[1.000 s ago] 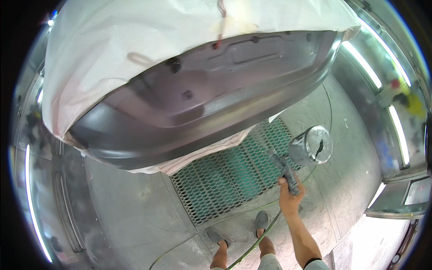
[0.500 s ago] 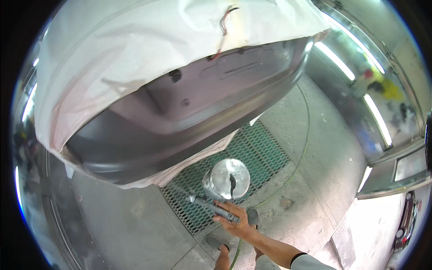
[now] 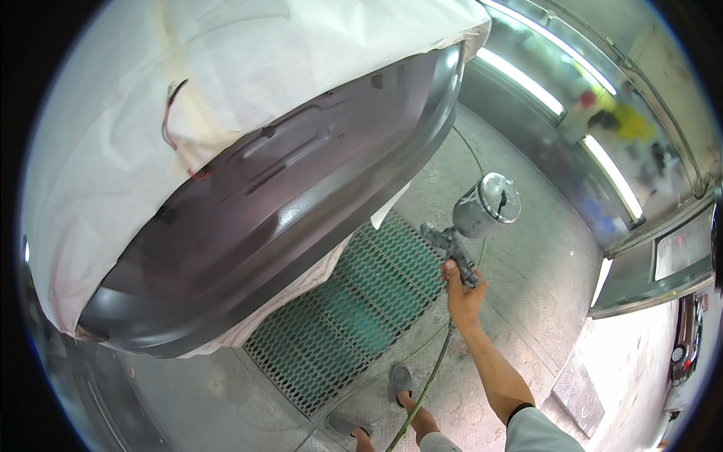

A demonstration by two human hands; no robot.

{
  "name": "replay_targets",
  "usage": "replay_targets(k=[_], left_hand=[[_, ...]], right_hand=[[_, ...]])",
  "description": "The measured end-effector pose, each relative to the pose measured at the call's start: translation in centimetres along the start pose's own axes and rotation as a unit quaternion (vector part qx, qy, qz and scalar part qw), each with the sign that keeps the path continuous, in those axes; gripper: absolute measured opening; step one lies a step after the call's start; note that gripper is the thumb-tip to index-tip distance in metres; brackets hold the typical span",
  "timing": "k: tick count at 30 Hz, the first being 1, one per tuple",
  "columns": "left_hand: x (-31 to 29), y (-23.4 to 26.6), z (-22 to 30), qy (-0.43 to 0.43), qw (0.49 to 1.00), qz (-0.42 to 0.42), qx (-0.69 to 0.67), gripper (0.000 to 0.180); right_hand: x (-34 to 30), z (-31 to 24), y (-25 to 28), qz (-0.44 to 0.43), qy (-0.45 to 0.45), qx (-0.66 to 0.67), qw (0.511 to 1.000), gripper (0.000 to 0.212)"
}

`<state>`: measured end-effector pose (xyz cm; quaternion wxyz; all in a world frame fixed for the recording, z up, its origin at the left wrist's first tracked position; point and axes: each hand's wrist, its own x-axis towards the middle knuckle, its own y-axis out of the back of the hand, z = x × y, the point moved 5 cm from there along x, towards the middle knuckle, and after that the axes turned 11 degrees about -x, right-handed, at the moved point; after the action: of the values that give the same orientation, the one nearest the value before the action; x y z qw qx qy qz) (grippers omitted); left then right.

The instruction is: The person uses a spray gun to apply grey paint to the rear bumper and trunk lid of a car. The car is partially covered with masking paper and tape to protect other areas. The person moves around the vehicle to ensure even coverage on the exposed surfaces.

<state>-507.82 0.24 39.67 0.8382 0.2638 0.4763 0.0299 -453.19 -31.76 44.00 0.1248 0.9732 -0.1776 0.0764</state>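
My right hand (image 3: 464,300) is wrapped around the handle of a spray gun (image 3: 454,250). On top of the gun sits a round metal paint cup (image 3: 473,214) with a dark piece on its lid. The gun's nozzle end points left, toward a dark grey car rear panel (image 3: 309,203), and stands apart from its right part. A green hose (image 3: 429,392) runs down from beneath the hand. White masking sheet (image 3: 248,68) covers the car above the panel, with a thin red and black wire hanging out. My left hand is out of view.
A green floor grate (image 3: 354,301) lies below the panel. My feet in grey shoes (image 3: 401,382) stand at its near edge. Lit tubes (image 3: 614,177) line the paint-spotted wall at right. Beyond a bright opening, a dark car (image 3: 684,339) is parked.
The spray gun in my right hand has moved right and farther out along the panel. My view has shifted, bringing the panel's right end nearer the middle.
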Motion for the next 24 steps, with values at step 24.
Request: replay_targets(k=[24], left_hand=[[-1.6,4.7,-11.4,-0.138,0.987,0.078,0.039,0.024]], right_hand=[[-11.6,-5.6,-6.9,-0.129,0.03,-0.044,0.99,0.033]])
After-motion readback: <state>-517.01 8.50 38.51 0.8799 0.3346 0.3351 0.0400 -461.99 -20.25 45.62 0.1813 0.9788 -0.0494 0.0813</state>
